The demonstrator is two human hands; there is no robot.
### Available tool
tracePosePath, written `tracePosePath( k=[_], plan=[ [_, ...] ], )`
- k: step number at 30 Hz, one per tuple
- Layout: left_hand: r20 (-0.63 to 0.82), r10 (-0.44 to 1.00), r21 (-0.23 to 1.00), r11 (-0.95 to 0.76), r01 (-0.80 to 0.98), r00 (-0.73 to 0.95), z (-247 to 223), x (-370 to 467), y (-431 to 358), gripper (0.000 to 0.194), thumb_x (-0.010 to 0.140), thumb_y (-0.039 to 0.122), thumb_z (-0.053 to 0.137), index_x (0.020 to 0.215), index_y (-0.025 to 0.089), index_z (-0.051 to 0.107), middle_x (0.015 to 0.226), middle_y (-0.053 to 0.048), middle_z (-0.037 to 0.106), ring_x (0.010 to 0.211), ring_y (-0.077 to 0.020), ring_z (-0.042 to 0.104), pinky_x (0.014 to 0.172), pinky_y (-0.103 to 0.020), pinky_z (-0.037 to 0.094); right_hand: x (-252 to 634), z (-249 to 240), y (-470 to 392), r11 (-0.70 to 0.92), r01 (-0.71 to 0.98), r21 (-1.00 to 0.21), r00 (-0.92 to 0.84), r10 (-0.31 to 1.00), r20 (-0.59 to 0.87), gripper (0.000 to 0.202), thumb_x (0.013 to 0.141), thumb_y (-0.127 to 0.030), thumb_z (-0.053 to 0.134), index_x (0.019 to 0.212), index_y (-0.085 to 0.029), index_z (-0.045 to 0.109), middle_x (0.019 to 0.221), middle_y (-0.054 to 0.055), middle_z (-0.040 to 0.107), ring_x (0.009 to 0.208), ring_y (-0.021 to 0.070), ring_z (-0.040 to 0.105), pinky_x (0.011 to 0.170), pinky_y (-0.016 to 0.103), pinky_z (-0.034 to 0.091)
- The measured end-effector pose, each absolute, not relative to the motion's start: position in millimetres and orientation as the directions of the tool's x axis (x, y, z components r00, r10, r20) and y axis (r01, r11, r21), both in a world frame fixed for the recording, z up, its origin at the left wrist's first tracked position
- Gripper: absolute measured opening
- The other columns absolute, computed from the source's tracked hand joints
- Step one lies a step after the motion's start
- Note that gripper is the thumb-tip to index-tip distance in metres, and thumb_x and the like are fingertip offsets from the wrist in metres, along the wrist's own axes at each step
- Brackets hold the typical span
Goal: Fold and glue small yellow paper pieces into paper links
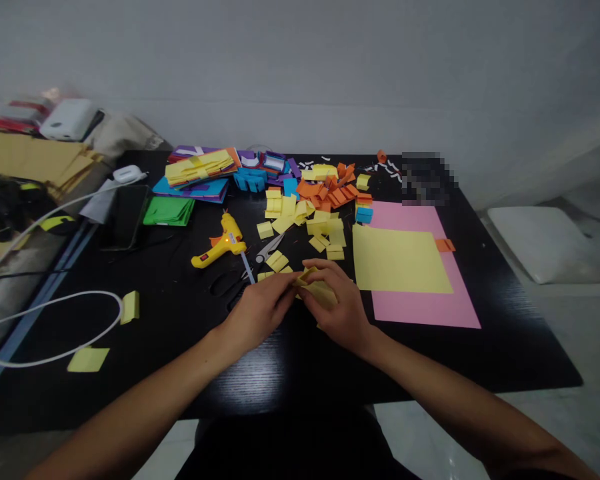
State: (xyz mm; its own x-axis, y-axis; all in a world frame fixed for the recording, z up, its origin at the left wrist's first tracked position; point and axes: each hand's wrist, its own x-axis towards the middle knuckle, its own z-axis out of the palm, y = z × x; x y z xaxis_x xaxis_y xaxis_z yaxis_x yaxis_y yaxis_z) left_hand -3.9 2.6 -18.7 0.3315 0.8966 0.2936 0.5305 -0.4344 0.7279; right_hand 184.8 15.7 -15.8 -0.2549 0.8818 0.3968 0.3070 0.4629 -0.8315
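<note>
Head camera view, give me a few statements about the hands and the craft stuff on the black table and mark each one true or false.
1. Both hands, the left hand and the right hand, are on a piece of yellow paper. True.
2. The glue gun is blue. False: it is yellow with an orange tip.
3. A large yellow sheet lies on top of a pink sheet. True.
4. The scissors are in the right hand. False: they lie on the table beside the glue gun.
5. The green paper stack lies right of the pink sheet. False: it lies far to its left.
</note>
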Motion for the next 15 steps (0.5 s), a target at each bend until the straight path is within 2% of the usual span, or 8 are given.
tracePosePath(
  k=[3, 7, 11, 15],
  plan=[
    [0.284, 0.899, 0.739, -0.427, 0.521, 0.334, -17.7, -5.0, 2.3, 0.028, 0.099, 0.015, 0.054, 0.124, 0.020, 0.065, 0.113, -0.009, 0.077, 0.101, -0.0214, 0.075, 0.091, -0.034, 0.059, 185.5, -16.5, 17.0, 0.489, 0.364, -0.792, -0.293, 0.868, 0.401, 0.008, 0.092, -0.019, 0.067, 0.098, -0.024, 0.066, 0.118, 0.011, 0.070, 0.114, 0.0255, 0.068, 0.101, 0.045, 0.056],
    [0.231, 0.927, 0.801, -0.353, 0.484, 0.294, -11.4, -3.7, 0.9, 0.027, 0.099, 0.019, 0.054, 0.124, 0.020, 0.064, 0.111, -0.010, 0.078, 0.097, -0.0207, 0.076, 0.089, -0.033, 0.060, 185.4, -15.9, 18.2, 0.494, 0.359, -0.792, -0.302, 0.864, 0.402, 0.006, 0.096, -0.021, 0.063, 0.092, -0.024, 0.066, 0.100, 0.008, 0.074, 0.103, 0.0244, 0.071, 0.091, 0.041, 0.058],
    [0.039, 0.982, 0.951, -0.093, 0.294, 0.186, -6.3, 0.4, 1.8, 0.030, 0.096, 0.029, 0.062, 0.124, 0.018, 0.062, 0.096, -0.007, 0.078, 0.085, -0.0192, 0.076, 0.079, -0.031, 0.062, 184.7, -13.3, 17.8, 0.486, 0.363, -0.795, -0.255, 0.872, 0.417, 0.011, 0.096, -0.022, 0.064, 0.085, -0.024, 0.064, 0.090, 0.006, 0.073, 0.094, 0.0240, 0.071, 0.086, 0.039, 0.058],
    [-0.159, 0.974, 0.985, 0.146, 0.091, 0.163, -4.7, 2.4, 4.8, 0.026, 0.090, 0.035, 0.068, 0.106, 0.015, 0.065, 0.081, -0.004, 0.074, 0.072, -0.0180, 0.074, 0.063, -0.028, 0.061, 184.6, -13.1, 17.0, 0.483, 0.360, -0.798, -0.224, 0.875, 0.429, 0.011, 0.096, -0.022, 0.065, 0.085, -0.024, 0.064, 0.087, 0.006, 0.072, 0.090, 0.0230, 0.070, 0.082, 0.038, 0.057]
  ],
)
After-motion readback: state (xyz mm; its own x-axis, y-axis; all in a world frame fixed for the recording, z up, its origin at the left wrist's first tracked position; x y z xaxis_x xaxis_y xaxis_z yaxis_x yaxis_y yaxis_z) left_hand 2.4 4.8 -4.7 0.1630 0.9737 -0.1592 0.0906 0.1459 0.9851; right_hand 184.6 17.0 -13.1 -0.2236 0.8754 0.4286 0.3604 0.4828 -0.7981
